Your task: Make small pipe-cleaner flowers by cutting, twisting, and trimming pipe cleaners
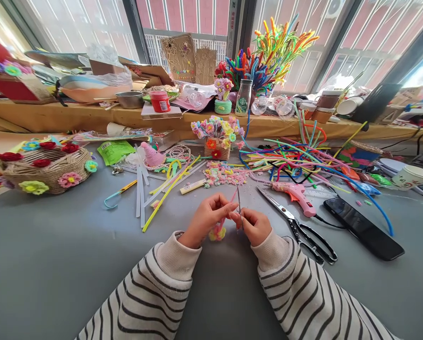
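Close together above the grey table, my left hand [204,219] and my right hand [255,227] work with fingertips almost touching. The left fingers pinch a thin pink strand [234,195] whose end sticks up. Below that hand shows a small pink and yellow flower [217,233], partly hidden by the fingers; whether it joins the strand, I cannot tell. A thin, dark grey rod [238,200] stands upright in my right fingertips; its exact kind is unclear. To the right lie open-bladed black-handled scissors [292,219] and a pink glue gun [296,194].
A black phone [363,229] lies at the right. Coloured pipe cleaners [289,158] pile up behind the glue gun. Pastel bits [225,174] and a flower box [217,150] are ahead. Glue sticks [140,196] and a flowered basket [48,172] lie left.
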`<state>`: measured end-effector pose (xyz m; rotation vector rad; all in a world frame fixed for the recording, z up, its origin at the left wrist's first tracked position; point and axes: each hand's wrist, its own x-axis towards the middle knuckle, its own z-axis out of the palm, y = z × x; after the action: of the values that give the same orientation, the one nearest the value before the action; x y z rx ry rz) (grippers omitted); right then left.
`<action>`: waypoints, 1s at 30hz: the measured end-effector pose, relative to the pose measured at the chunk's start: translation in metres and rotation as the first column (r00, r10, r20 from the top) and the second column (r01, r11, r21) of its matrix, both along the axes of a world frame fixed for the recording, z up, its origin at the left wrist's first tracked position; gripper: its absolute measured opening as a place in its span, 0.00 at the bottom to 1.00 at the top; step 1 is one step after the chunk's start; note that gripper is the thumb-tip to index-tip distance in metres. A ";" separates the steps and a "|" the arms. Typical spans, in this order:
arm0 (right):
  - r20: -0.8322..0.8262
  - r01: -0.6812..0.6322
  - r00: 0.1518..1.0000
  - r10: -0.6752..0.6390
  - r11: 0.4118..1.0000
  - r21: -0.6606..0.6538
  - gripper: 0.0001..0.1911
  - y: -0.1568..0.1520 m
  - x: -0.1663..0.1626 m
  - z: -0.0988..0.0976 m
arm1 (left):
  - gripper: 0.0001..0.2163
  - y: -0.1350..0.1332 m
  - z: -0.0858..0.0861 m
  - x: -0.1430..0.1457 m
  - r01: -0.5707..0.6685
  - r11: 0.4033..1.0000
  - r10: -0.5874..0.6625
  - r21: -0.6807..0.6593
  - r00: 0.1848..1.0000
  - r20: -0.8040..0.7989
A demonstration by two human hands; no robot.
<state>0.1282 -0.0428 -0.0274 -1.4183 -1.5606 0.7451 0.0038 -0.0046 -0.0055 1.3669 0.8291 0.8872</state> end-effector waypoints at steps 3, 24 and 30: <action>0.015 0.081 0.997 -0.081 0.996 0.022 0.22 0.001 0.001 -0.001 | 0.09 0.000 0.001 0.000 0.034 0.999 -0.034 -0.025 0.999 -0.012; 0.121 -0.167 0.978 0.172 0.985 -0.046 0.32 -0.001 0.000 0.004 | 0.08 -0.003 0.004 0.003 0.180 0.971 -0.168 -0.158 0.982 0.083; 0.113 -0.037 0.993 0.035 0.999 0.016 0.25 -0.002 -0.002 -0.001 | 0.09 -0.002 0.003 0.003 0.180 0.968 -0.155 -0.176 0.977 0.149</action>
<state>0.1258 -0.0448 -0.0279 -1.4433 -1.6792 0.6803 0.0063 -0.0061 -0.0022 1.1790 0.6653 0.7405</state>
